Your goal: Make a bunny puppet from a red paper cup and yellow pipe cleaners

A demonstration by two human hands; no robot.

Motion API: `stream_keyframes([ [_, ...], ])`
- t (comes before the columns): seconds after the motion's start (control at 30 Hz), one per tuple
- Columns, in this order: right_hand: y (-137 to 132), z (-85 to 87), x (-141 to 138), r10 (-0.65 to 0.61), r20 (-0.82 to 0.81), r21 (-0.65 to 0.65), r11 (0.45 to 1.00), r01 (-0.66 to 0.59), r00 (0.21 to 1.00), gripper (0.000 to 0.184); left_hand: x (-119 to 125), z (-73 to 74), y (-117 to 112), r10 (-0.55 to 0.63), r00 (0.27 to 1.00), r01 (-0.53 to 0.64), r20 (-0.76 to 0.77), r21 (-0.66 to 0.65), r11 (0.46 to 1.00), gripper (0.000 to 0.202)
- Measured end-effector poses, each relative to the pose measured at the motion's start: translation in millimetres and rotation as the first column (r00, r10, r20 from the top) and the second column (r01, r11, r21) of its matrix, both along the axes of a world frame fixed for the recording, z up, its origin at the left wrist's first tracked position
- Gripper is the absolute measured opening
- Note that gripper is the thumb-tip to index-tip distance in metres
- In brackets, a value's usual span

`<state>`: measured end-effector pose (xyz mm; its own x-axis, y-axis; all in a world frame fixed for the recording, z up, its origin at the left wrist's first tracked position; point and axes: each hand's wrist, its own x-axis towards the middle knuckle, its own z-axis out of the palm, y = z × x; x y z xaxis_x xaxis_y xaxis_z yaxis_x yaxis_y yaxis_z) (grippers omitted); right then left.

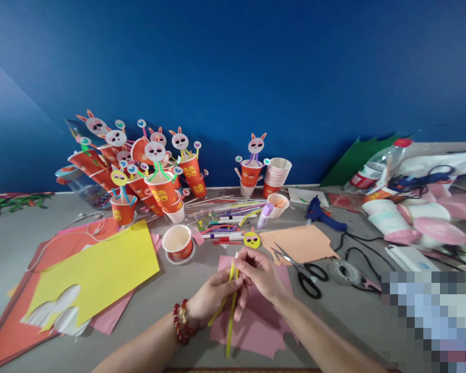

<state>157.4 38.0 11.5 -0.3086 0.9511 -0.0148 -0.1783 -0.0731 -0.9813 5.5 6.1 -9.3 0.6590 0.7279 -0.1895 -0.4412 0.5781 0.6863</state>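
My left hand (pixel 216 295), with a red bead bracelet on its wrist, is closed around a yellow-green pipe cleaner (pixel 230 316) that hangs down over a pink paper sheet (pixel 256 326). My right hand (pixel 261 272) pinches the upper end of the same pipe cleaner just above the left. A small yellow bunny face cut-out (pixel 251 239) lies on the table right beyond my fingers. Both hands work over the near middle of the grey table (pixel 8 248).
Red paper-cup bunny figures (pixel 147 171) crowd the back left; one more (pixel 253 168) stands by a cup stack (pixel 276 176). Yellow paper (pixel 101 269), an open cup (pixel 177 242), markers, a glue stick (pixel 264 215), scissors (pixel 301 269), tape roll (pixel 342 271), blue glue gun (pixel 321 215), orange paper (pixel 299 243).
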Motion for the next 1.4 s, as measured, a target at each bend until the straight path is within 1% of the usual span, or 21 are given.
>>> stream_keyframes([
  [0.1, 0, -4.0, 1, 0.002, 0.012, 0.011, 1.000, -0.002, 1.000, 0.036, 1, -2.0, 0, -0.016, 0.997, 0.016, 0.071, 0.000, 1.000, 0.022],
  [0.2, 0, -7.6, 1, -0.008, 0.044, 0.012, 1.000, 0.007, 0.999, 0.036, 2, 3.6, -2, -0.012, 0.991, 0.017, 0.136, -0.036, 0.999, 0.026],
  [0.27, -1, -8.6, 1, -0.012, 0.060, 0.011, 1.000, 0.011, 0.998, 0.036, 2, 9.6, -2, -0.027, 0.992, 0.034, 0.120, -0.057, 0.998, 0.030],
  [0.37, -2, -7.4, 1, -0.009, 0.062, -0.001, 1.000, 0.010, 0.998, 0.035, 1, 16.2, -2, -0.008, 0.994, 0.017, 0.106, -0.082, 0.996, 0.032],
  [0.5, -2, -3.8, 0, 0.011, 0.025, -0.045, 0.999, -0.010, 1.000, 0.036, 0, 19.1, -2, 0.007, 0.998, -0.001, 0.055, -0.114, 0.994, 0.039],
  [0.6, -4, -2.5, -2, 0.062, -0.027, -0.093, 0.994, -0.065, 0.998, 0.038, 1, 20.0, -3, 0.022, 1.000, -0.021, 0.018, -0.082, 0.996, 0.047],
  [0.67, -6, -2.1, -4, 0.086, -0.067, -0.141, 0.985, -0.095, 0.994, 0.038, 1, 19.0, -3, 0.043, 0.999, -0.044, -0.010, -0.058, 0.997, 0.046],
  [0.73, -6, -1.8, -4, 0.085, -0.084, -0.174, 0.980, -0.098, 0.993, 0.036, 1, 15.4, -3, 0.065, 0.997, -0.067, -0.044, -0.047, 0.997, 0.041],
  [0.8, -5, -1.3, -4, 0.055, -0.052, -0.153, 0.986, -0.063, 0.997, 0.036, 2, 9.5, -4, 0.085, 0.994, -0.088, -0.070, -0.042, 0.995, 0.036],
  [0.9, -2, -0.4, -3, -0.004, 0.007, -0.081, 0.997, 0.004, 1.000, 0.037, 2, 0.9, -4, 0.114, 0.991, -0.116, -0.071, -0.024, 0.993, 0.034],
  [0.97, 0, -0.1, -3, -0.023, 0.014, -0.059, 0.998, 0.024, 1.000, 0.037, 2, -1.6, -4, 0.113, 0.991, -0.115, -0.073, -0.016, 0.993, 0.032],
  [1.07, 0, -0.2, -4, -0.020, 0.016, -0.061, 0.998, 0.021, 1.000, 0.037, 2, 0.4, -2, 0.105, 0.991, -0.106, -0.086, -0.004, 0.994, 0.031],
  [1.2, -1, -1.4, -6, -0.037, 0.017, -0.066, 0.997, 0.038, 0.999, 0.039, 4, 4.9, -2, 0.125, 0.981, -0.125, -0.146, 0.010, 0.992, 0.038],
  [1.33, -2, -2.7, -8, -0.057, 0.013, -0.044, 0.997, 0.058, 0.998, 0.041, 4, 3.9, -2, 0.127, 0.974, -0.124, -0.188, 0.025, 0.992, 0.044],
  [1.4, -2, -4.4, -9, -0.065, 0.011, -0.031, 0.997, 0.066, 0.998, 0.040, 4, 2.4, -2, 0.114, 0.960, -0.112, -0.256, 0.023, 0.993, 0.048],
])
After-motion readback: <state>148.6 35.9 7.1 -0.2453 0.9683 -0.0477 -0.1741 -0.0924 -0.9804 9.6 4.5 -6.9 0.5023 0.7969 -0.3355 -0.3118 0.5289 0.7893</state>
